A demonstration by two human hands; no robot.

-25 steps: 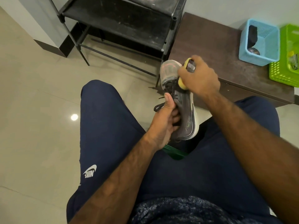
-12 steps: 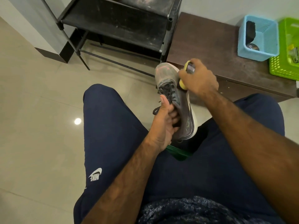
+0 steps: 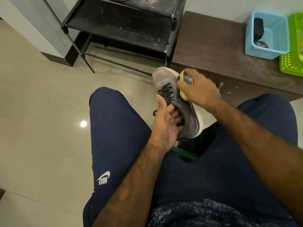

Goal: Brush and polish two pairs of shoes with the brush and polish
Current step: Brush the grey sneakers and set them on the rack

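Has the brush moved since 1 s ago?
Yes. The yellow brush has slid toward the person along the grey sneaker, away from the brown bench.

The sneaker [image 3: 170, 89] is out between my knees, my left hand [image 3: 165, 126] gripping its left side and my right hand [image 3: 200, 90] holding the brush [image 3: 184, 77] against its right. Behind it stands the shoe rack [image 3: 124, 30], with the low cabinet [image 3: 213, 46] to the right of that (on top, a basket [image 3: 268, 53] and a second basket [image 3: 290, 66] just right of it).
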